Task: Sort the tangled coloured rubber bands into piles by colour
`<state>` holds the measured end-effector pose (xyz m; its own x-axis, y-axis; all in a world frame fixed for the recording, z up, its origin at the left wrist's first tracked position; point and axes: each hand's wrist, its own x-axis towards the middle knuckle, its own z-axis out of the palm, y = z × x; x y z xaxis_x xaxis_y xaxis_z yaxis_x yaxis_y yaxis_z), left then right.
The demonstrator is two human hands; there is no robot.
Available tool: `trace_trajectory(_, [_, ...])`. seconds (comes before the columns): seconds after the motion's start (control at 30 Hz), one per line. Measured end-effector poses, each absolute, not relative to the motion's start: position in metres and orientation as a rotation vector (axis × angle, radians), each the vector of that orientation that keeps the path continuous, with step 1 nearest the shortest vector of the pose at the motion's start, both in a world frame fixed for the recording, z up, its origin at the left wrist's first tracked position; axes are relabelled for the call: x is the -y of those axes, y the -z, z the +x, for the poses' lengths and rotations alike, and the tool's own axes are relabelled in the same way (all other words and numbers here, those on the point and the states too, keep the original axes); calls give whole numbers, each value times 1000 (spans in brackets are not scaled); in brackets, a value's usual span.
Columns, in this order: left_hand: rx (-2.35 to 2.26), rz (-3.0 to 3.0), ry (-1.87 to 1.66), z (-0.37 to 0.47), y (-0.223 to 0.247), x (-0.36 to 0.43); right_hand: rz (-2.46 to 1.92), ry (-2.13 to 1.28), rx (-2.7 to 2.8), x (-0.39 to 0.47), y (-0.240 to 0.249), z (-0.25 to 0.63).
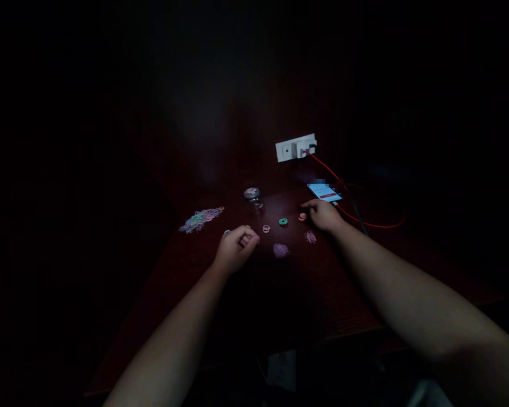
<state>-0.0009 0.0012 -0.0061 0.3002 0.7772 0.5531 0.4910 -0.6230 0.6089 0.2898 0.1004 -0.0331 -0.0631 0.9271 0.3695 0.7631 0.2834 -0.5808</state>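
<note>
on the dark table [322,305], a heap of pastel bands [201,219] lies far left. the left hand [236,247] is clenched, possibly on a band. pink ring [266,228] and green ring [283,221] sit between. the right hand [322,213] pinches the orange ring [302,216]; best keep that fingertip grip low and steady.

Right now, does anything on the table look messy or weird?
Not really. The pile of rubber bands is loosely spread at the left, and small rings lie scattered between the hands. Nothing looks broken or spilled, though it is dark.
</note>
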Motion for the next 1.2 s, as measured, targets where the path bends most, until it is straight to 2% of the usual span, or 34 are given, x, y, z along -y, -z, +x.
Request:
trace_trajectory(0.27, [-1173,2202,-1264,-5,7,-1,-1610,-481,2280,-75,29,280])
trace_trajectory(0.77, [-1144,2134,-1345,-9,10,-5,-1743,-432,2318,-79,32,279])
trace_trajectory(1.07, [-1133,2118,-1361,-7,8,-4,-1665,-412,2300,-82,38,287])
trace_trajectory(1.2, [-1144,2128,-1387,-7,5,-2,-1496,-516,2078,-85,42,293])
